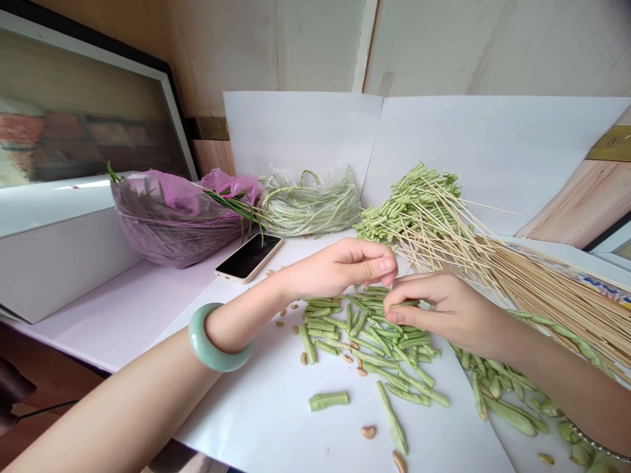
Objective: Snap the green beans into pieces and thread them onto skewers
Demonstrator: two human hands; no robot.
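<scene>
Above the pile of short green cut beans (374,341), the left hand (345,266) presses its fingertips together while the right hand (444,312) pinches a single green bean piece (403,304), which might slip loose.

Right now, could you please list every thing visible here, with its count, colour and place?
cut green bean pieces: many, green, scattered mid white table top
small tan seeds: several, tan, loose among those pieces
thin bamboo skewers threaded with beans: big pile, pale wood and green, right
clear plastic bag of long beans: one, clear and green, back centre
pink plastic bag of greens: one, pink, back left
flat phone: one, cream edge, dark screen, before the pink bag
smooth round bangle: one, pale green, left wrist
left hand: one, fingers pinched, centre
right hand: one, fingers pinch a single bean piece
</scene>
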